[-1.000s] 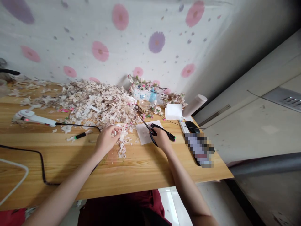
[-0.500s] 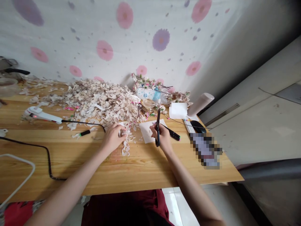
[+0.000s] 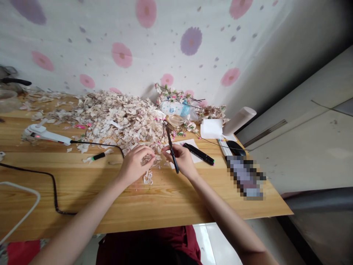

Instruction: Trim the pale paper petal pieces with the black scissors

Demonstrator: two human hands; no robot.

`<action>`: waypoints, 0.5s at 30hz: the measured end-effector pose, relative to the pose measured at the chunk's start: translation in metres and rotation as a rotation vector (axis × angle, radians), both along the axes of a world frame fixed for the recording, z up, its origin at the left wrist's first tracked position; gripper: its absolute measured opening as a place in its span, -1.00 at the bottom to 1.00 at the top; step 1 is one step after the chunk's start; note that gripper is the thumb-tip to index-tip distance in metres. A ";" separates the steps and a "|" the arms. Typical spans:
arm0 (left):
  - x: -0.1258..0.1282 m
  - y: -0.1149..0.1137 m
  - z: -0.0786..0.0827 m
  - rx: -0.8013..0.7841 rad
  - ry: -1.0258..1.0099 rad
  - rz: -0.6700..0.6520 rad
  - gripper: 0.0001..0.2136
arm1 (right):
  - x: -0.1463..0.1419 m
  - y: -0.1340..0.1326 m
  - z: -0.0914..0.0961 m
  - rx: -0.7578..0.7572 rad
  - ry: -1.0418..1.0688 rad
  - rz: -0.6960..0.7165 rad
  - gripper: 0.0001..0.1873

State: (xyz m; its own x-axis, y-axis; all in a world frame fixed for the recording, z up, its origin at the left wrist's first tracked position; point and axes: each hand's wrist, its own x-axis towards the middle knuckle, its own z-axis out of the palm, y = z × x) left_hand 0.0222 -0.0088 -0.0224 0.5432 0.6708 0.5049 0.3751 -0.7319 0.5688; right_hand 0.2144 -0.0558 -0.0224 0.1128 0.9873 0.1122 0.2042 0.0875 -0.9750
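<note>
A pine worktop [image 3: 82,191] fills the lower frame, its far edge against a white wall [image 3: 121,55] printed with pink and lilac flowers. Its near edge runs along the bottom at 6 o'clock, and a wide band of bare, grainy wood lies open between that edge and the hands. The right-hand end drops off at about 4 o'clock.

A loose heap of papery cream petals [image 3: 116,121] spreads from 9 to 12 o'clock, its scattered fringe thinning toward the left. A few petal scraps [image 3: 148,178] lie apart at 6 o'clock from the left hand [image 3: 135,165], whose fingers curl inward and draw together at the heap's lower edge; what they pinch is too small to tell.

The right hand [image 3: 180,159] pinches slim black scissors [image 3: 172,151] between thumb and fingers. Their long axis tilts upright, with the narrow tips pointing at about 11 o'clock toward the heap and a bundle of thin stems [image 3: 168,127].

Just beside that hand, a black marker [image 3: 198,154] lies slantwise across a white paper sheet [image 3: 193,160]. A small clear dish [image 3: 175,120] sits at 12 o'clock, and a green-capped pen [image 3: 98,156] lies at 9 o'clock.
</note>
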 end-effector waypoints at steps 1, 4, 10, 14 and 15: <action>0.000 -0.001 0.001 0.041 -0.007 -0.015 -0.95 | 0.000 0.000 0.000 -0.008 0.005 0.007 -0.62; 0.000 -0.005 0.002 0.134 -0.019 -0.041 -0.95 | 0.001 -0.005 -0.001 -0.031 0.019 0.014 -0.59; 0.002 -0.010 0.004 0.226 0.002 -0.036 -0.91 | 0.003 -0.016 -0.001 -0.012 0.060 0.075 -0.65; 0.003 -0.013 0.004 0.223 0.000 -0.043 -0.90 | 0.002 -0.017 -0.002 0.006 0.050 0.099 -0.71; 0.004 -0.013 0.004 0.207 -0.004 -0.052 -0.90 | 0.001 -0.018 -0.003 0.003 0.043 0.098 -0.71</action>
State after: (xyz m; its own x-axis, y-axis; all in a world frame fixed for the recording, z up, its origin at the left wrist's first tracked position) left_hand 0.0260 -0.0218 -0.0185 0.5725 0.5234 0.6311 0.3315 -0.8518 0.4057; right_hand 0.2155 -0.0736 -0.0251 0.0200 0.9934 0.1127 0.1525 0.1084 -0.9823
